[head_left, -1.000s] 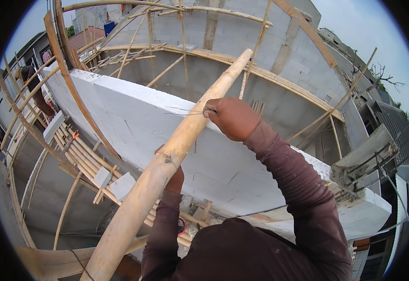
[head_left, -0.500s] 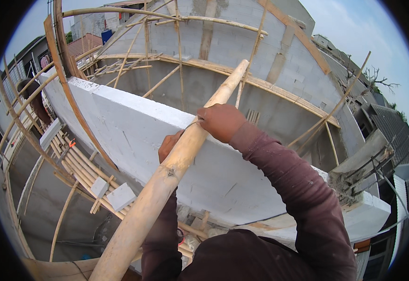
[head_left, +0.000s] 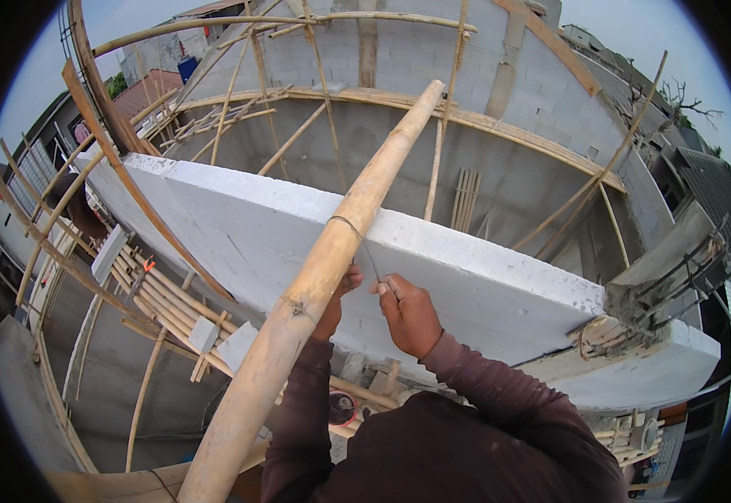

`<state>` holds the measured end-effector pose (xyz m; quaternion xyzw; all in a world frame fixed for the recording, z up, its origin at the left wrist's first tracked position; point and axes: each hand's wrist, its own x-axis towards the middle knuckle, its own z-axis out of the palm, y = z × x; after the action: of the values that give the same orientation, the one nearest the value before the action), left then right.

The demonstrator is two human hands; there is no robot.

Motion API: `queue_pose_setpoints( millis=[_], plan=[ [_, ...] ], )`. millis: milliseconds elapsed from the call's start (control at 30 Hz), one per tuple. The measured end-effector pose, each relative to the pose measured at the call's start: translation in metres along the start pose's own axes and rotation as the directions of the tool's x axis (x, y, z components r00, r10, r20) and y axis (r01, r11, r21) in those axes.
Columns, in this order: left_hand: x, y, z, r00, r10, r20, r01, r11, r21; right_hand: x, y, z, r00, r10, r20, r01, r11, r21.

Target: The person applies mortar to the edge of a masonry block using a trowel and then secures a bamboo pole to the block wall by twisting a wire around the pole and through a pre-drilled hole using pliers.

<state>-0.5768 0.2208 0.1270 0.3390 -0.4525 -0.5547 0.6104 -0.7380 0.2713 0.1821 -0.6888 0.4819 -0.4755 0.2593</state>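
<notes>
A thick bamboo pole (head_left: 319, 272) slants up across the top of a white block wall (head_left: 240, 197). Around the pole, close to the wall's top edge, runs a thin dark tie wire (head_left: 348, 222). Its end hangs down the pole's right side, where my right hand (head_left: 411, 314) pinches it between thumb and fingers. My left hand (head_left: 332, 308) is just beneath the pole, partly hidden by it. The left fingertips are pressed together near the wall face; what they hold, if anything, I cannot make out.
Bamboo scaffolding (head_left: 164, 310) with several loose white blocks (head_left: 237, 345) lies below on the left. Another person (head_left: 85, 205) is at the far left. A wooden post (head_left: 101, 101) rises beside the wall. Steel bars (head_left: 700, 268) stick out of concrete at the right.
My right hand has come down from the pole's upper side to beside the wall face, drawing the wire end. The left hand has lowered too. The wire loop now shows, and the view has shifted.
</notes>
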Motion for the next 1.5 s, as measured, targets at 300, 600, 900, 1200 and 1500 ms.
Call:
queue_pose_setpoints(
  millis=[300,600,900,1200,1500],
  plan=[
    [0.006,0.01,0.016,0.994,0.089,0.064,-0.08,0.987,-0.138,0.007,0.081,0.053,0.957,0.188,0.22,-0.272,0.844,0.463],
    [0.005,0.008,0.016,0.995,-0.085,0.044,0.09,0.986,-0.141,0.011,0.071,0.059,0.884,0.237,0.402,-0.437,0.721,0.538],
    [0.01,-0.005,0.017,0.998,-0.064,0.018,0.065,0.997,-0.031,0.016,0.018,0.009,0.987,0.16,0.026,-0.161,0.961,0.226],
    [0.017,-0.003,0.019,0.999,0.016,0.029,-0.013,0.993,-0.118,0.034,0.005,0.002,0.998,-0.018,0.057,0.027,0.987,-0.158],
    [0.028,-0.005,0.022,0.997,-0.07,0.026,0.073,0.985,-0.157,0.04,0.013,0.004,0.998,-0.063,-0.02,0.058,0.98,-0.192]
  ],
)
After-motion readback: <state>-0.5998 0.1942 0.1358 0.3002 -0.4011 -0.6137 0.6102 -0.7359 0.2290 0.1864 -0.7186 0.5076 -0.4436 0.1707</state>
